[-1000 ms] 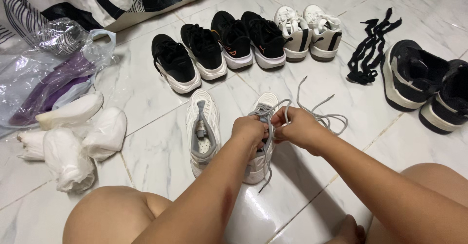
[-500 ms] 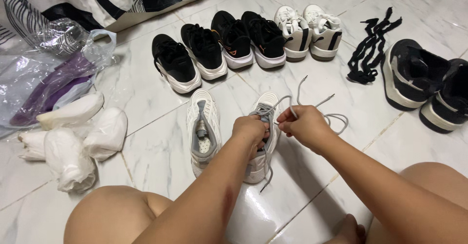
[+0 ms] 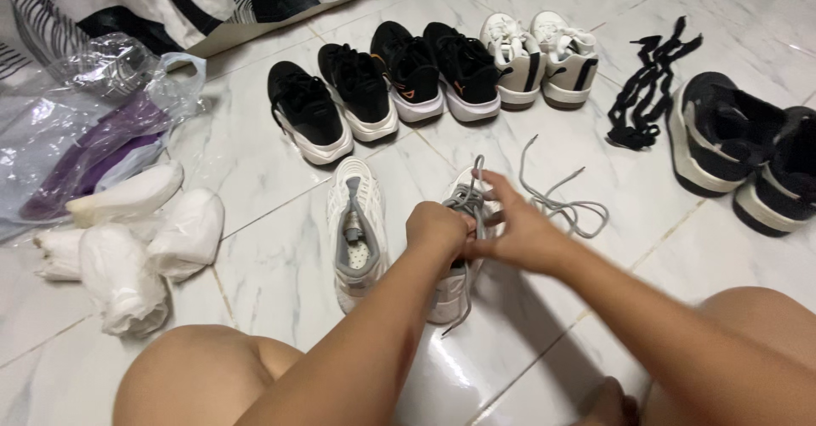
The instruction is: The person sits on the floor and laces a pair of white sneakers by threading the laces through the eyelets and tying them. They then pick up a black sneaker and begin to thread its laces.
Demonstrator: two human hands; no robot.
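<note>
**Lacing up a white sneaker on the tile floor**

Looking down from the head camera: the person sits on a white marble-look tiled floor [image 3: 595, 1], knees out to both sides, with a white sneaker [image 3: 457, 294] right in front of them. The left hand [image 3: 438, 229] is curled into a clench over the top of that shoe, gripping it around the tongue area. The right hand [image 3: 520, 230] sits just beside it with fingers partly spread, pinching the grey shoelace [image 3: 561, 205] where it loops up over the shoe; the rest of the lace trails loose across the floor to the right.

The matching white sneaker [image 3: 357, 230] lies just to the left, not touched by either hand. Further back there's a row of shoes: a pair of black sneakers [image 3: 331, 107], another black pair [image 3: 438, 69] and a white pair with black trim [image 3: 540, 56]. A black lace [image 3: 650, 82] lies bunched off to the right, next to a chunky black-and-white pair [image 3: 748, 150]. On the left are wads of white stuffing paper [image 3: 127, 239] and a clear plastic bag [image 3: 85, 128] with something purple inside.
</note>
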